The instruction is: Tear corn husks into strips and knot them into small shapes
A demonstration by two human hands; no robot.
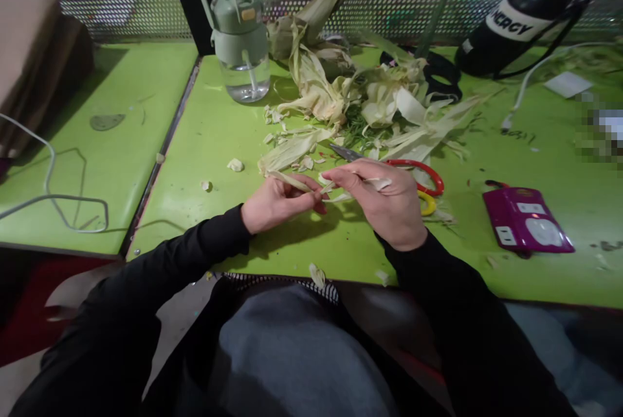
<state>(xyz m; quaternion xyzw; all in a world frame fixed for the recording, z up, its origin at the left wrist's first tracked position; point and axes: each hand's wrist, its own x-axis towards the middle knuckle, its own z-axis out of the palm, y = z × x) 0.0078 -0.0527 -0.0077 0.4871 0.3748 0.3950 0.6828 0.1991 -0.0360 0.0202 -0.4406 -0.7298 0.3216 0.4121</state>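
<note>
1. Left hand (287,203): thumb and fingertips pinched together, gripping a pale corn-husk strip (291,180).
2. Right hand (389,200): at the left's 3 o'clock; fingers curled, thumb-tip closed on husk, apparently the same strip, though blurred.
3. Scissors (435,176), red-and-yellow handles: at the right hand's 2 o'clock.
4. Husk pile (321,96): 12 o'clock from both hands.

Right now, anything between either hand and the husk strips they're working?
Nothing visible: the left hand and right hand already pinch the pale husk strips. The scissors, partly hidden by the right hand, lie beyond the strips, not between.
</note>
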